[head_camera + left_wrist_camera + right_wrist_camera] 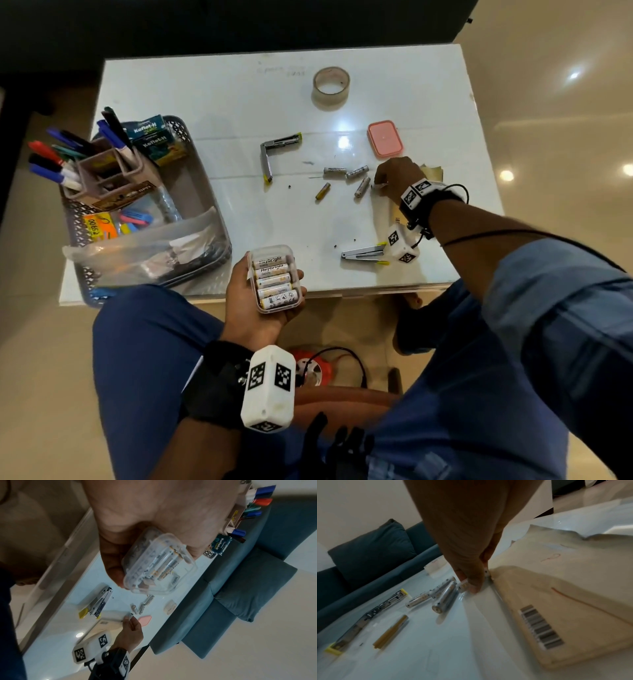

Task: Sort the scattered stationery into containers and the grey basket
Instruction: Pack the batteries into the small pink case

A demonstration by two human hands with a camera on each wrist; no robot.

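Note:
My left hand (pixel 260 308) grips a clear plastic box (pixel 277 279) with several batteries in it, held over the table's near edge; the same clear plastic box (pixel 159 563) fills the left wrist view. My right hand (pixel 394 178) pinches a silver battery (pixel 464 586) lying on the white table (pixel 239 96), beside a beige envelope (pixel 556 601). Three loose batteries (pixel 356 171) and a yellowish one (pixel 322 191) lie just left of that hand. The pink lid (pixel 385 138) rests behind it. The grey basket (pixel 202 192) stands at the table's left.
Two open staplers (pixel 274 150) (pixel 363 254) lie on the table, one mid-table, one near the front edge. A tape roll (pixel 331 87) sits at the back. The basket holds a pen holder (pixel 109 171) with markers, green packets and plastic bags. A blue sofa (pixel 240 588) lies beyond.

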